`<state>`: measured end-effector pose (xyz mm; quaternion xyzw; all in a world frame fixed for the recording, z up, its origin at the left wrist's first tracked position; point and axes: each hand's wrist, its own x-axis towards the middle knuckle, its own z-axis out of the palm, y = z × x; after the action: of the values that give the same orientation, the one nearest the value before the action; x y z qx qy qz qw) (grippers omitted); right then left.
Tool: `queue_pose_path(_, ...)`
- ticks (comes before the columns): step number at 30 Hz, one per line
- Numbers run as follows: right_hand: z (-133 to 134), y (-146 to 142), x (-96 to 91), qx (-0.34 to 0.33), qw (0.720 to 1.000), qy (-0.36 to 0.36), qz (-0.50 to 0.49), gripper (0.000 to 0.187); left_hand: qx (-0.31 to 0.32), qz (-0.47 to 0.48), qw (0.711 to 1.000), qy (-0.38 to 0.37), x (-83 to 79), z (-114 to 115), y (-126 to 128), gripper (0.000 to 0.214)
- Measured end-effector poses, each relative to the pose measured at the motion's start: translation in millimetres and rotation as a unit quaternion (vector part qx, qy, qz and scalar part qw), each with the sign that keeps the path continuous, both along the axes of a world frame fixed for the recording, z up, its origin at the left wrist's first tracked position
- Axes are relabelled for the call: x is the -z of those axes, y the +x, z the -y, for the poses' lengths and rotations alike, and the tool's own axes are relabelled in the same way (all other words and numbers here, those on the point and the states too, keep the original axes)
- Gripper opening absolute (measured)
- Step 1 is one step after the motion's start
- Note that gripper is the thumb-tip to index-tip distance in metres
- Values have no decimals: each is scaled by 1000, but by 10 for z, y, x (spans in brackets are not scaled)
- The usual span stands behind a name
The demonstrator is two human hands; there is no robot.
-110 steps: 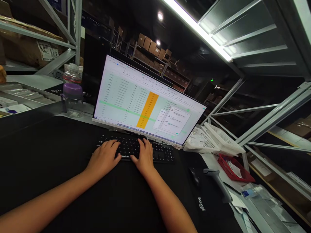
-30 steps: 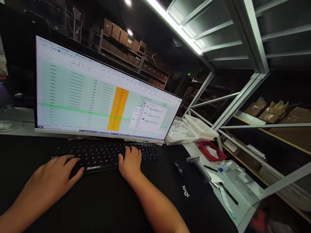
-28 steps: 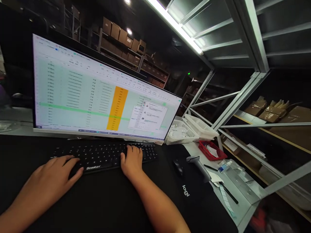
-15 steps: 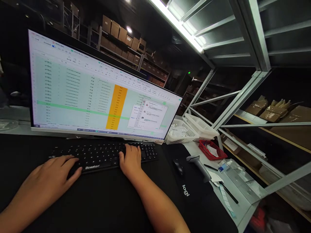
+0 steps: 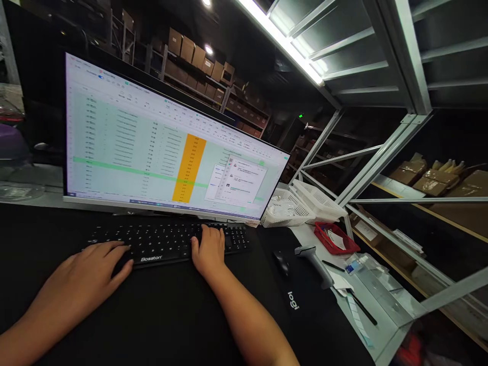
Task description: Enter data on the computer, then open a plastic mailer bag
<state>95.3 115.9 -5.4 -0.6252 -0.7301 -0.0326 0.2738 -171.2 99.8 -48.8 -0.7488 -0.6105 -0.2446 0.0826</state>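
Note:
A black keyboard [image 5: 162, 244] lies on the dark desk mat below a wide monitor [image 5: 152, 147]. My left hand [image 5: 93, 272] rests over the keyboard's left end, its fingers apart and holding nothing. On the right part of the keys sits my right hand [image 5: 209, 251], thumb spread from the other fingers, with nothing in it. The screen shows a spreadsheet with an orange column, a green row and a small chat window. To the right of my right hand are a black mouse [image 5: 281, 263] and a grey barcode scanner [image 5: 314, 265], both untouched.
White perforated baskets [image 5: 285, 208] stand right of the monitor, with a red basket [image 5: 335, 239] in front of them. A black pen [image 5: 364, 309] and paper strips lie near the desk's right edge. A metal rack [image 5: 381, 147] with cardboard boxes rises at the right.
The whole view has shifted slightly, so the monitor and keyboard appear a little farther right. Both hands stay at the keyboard.

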Motion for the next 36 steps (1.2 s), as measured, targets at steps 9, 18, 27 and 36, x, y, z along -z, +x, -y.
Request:
queue_pose_path(9, 141, -83, -9, -70, 997, 4, 19, 44, -30, 89, 996, -11, -317, 225, 23, 59)
queue_pose_path(18, 214, -160, 91, -150, 989, 3, 2, 42, -46, 105, 993, 25, -347, 242, -198, 35)
queue_pose_path(27, 215, -182, 62, -150, 989, -3, -2, 41, -22, 86, 995, 41, -326, 229, -108, 38)
queue_pose_path(36, 238, -269, 20, -152, 988, 1, 10, 41, -7, 74, 996, 57, -249, 160, -15, 37)
